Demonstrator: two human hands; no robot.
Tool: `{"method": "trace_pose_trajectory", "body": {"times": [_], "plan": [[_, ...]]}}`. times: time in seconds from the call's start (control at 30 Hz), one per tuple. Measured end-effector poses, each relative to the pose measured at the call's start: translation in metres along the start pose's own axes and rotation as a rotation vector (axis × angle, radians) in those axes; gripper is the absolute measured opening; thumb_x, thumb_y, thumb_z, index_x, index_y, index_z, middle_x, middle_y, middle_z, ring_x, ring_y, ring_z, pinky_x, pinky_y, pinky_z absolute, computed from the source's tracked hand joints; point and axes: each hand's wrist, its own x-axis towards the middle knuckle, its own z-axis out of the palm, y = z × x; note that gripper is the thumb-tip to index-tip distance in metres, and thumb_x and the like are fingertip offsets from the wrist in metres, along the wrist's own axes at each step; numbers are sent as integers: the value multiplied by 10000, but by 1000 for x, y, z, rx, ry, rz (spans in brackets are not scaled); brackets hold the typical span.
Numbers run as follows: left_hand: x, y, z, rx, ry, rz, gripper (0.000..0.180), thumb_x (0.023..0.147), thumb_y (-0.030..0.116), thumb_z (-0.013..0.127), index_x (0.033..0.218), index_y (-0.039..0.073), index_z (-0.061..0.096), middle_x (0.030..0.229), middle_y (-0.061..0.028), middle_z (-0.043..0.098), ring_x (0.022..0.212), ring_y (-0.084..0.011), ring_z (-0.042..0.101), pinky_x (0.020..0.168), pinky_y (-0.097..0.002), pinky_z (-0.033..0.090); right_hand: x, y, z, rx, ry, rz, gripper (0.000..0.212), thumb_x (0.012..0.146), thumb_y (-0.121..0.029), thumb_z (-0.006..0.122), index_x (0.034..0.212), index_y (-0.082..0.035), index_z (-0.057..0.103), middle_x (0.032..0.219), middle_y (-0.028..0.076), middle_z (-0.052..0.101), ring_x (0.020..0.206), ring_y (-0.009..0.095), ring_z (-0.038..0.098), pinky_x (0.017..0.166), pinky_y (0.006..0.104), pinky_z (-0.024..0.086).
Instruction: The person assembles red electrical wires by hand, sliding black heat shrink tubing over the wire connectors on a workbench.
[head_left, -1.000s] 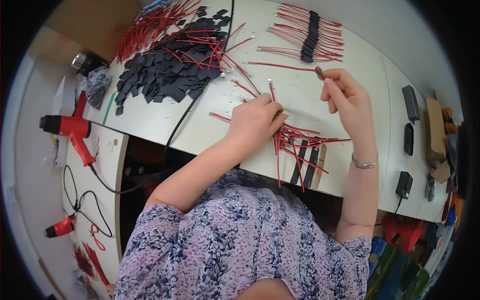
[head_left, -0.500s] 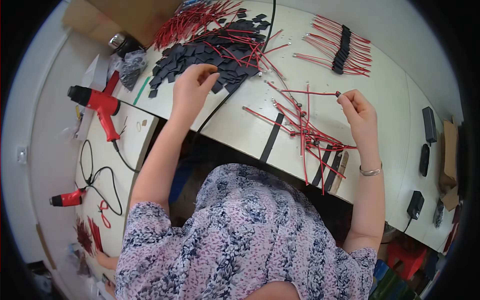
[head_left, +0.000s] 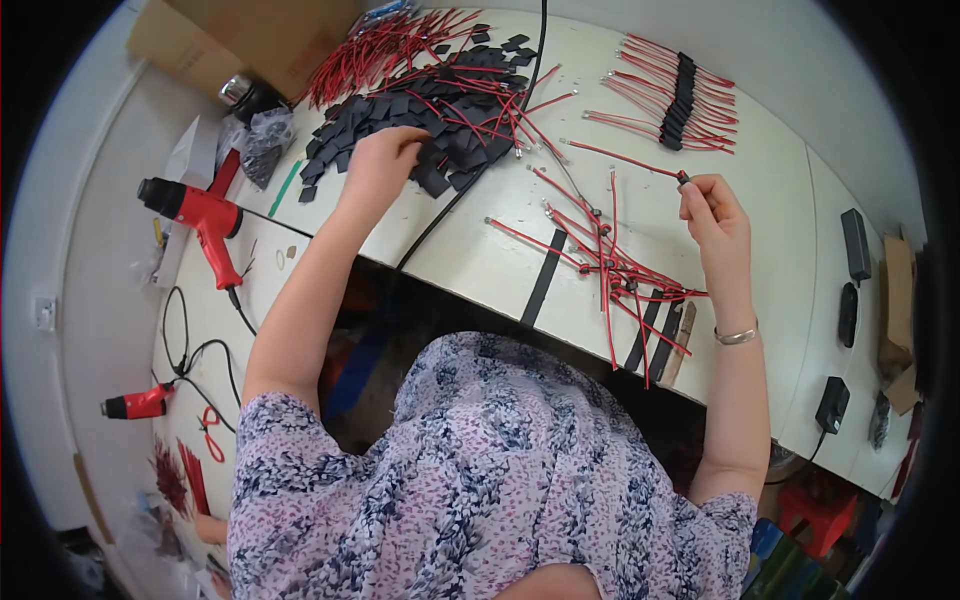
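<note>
My right hand [head_left: 717, 207] pinches one end of a red wire lead [head_left: 625, 160], at a small dark part. The rest of the lead stretches left above the white table, ending in a small metal tip. Above a heap of black flat pieces [head_left: 365, 110], my left hand [head_left: 385, 163] has its fingers curled down and together. Whatever lies between those fingertips is hidden. Nearer me than the right hand, a loose bunch of red leads [head_left: 625, 270] with dark knot-like middles lies crossed on the table.
Behind the heap lies a pile of red wires [head_left: 370, 60]. Leads joined by a black stack [head_left: 680, 105] lie at the far right. A black cable [head_left: 425, 235] crosses the table. Red heat guns [head_left: 205, 215] rest at left; black adapters [head_left: 832, 405] sit at right.
My left hand has lowered slightly toward the black pieces and its fingers have drawn closer together. The lead in my right hand has tilted, its free end now higher.
</note>
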Motion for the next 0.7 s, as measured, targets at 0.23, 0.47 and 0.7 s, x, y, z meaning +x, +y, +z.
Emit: {"method": "trace_pose_trajectory", "body": {"times": [0.23,0.47,0.7], "plan": [[-15,103,39,-688,-166,97,280,973,33,579,1252,6,583,939,-14,631,763,-73,581,687,-215,487,-10,-14,7,89,-68,24,118,970,-133,655,1006,-53,575,873,-58,564,781,16,489,653,186,382],[-43,185,98,-1001,-391,35,210,963,49,606,1163,-11,618,965,-55,690,787,-108,626,696,-260,518,-13,-9,25,-69,-117,-2,223,944,-175,684,861,-1,571,722,-42,549,678,30,444,597,217,371],[-50,191,89,-244,-107,416,384,835,243,738,1155,57,639,903,-109,640,791,-279,656,690,-386,522,-15,-7,27,14,-67,-7,212,948,-173,677,871,-3,577,732,-37,559,682,36,458,607,217,386]]}}
